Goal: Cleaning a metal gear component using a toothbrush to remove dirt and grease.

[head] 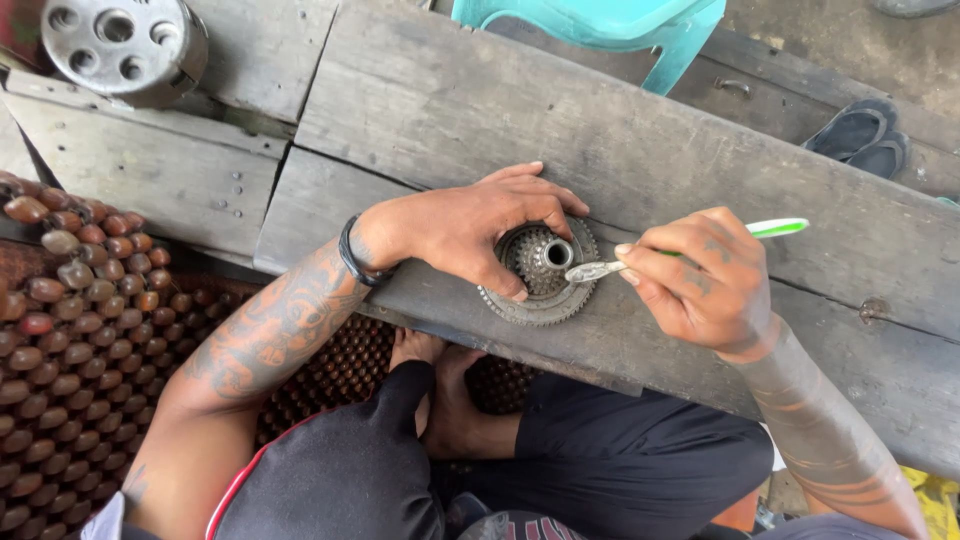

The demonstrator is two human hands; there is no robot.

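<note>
- Left hand [470,228] is gripping the round grey toothed metal gear [541,272], steadying it on the weathered wooden bench [640,150].
- Right hand [695,280] is pinching a green-and-white toothbrush [775,229], its bristles touching the gear's hub; the gear looks grimy, so the scrubbing seems unfinished.

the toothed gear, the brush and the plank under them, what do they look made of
Toothed gear: looks like metal, dull grey and grimy, with cut teeth round the rim. Brush: probably plastic, with a glossy white and green handle; its head looks greyed. Plank: weathered wood, grey and unpainted, with visible grain and cracks.
</note>
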